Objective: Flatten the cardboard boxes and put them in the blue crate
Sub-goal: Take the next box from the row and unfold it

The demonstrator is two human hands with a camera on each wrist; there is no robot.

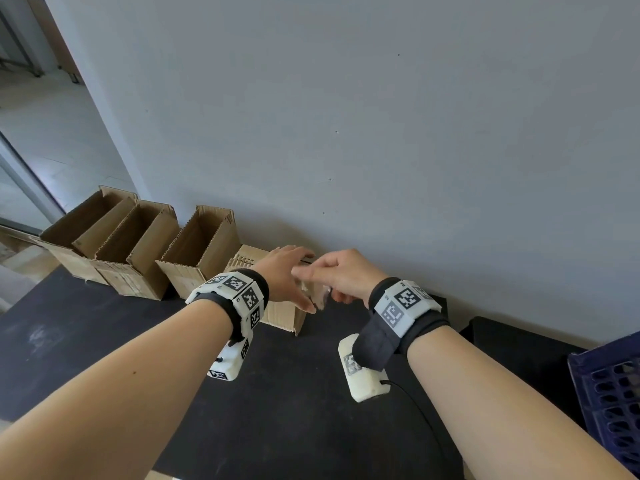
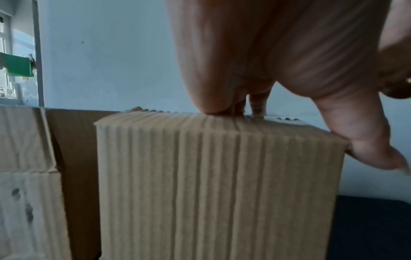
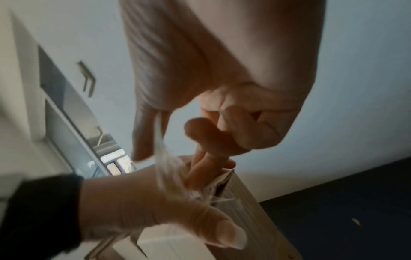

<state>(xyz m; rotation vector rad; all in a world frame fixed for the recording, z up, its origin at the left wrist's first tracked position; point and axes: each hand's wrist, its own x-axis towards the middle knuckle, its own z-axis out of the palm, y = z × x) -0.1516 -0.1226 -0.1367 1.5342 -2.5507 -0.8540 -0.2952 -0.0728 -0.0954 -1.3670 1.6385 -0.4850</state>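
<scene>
A closed corrugated cardboard box (image 1: 282,317) stands on the black table (image 1: 104,341) by the wall. My left hand (image 1: 287,275) lies on top of the box, fingers flat and pressing down, thumb (image 2: 367,149) reaching over the right corner. My right hand (image 1: 334,278) hovers just right of it and pinches a strip of clear tape (image 1: 322,295). In the right wrist view the tape (image 3: 169,167) runs from that hand (image 3: 222,79) down to the box's top edge (image 3: 227,177). A blue crate (image 1: 613,393) stands at the lower right.
Three open cardboard boxes (image 1: 204,251) (image 1: 138,247) (image 1: 86,223) line the wall to the left; the nearest one (image 2: 26,158) touches the closed box. A grey wall (image 1: 381,133) rises right behind. A black cable (image 1: 419,414) trails from my right wrist over the table.
</scene>
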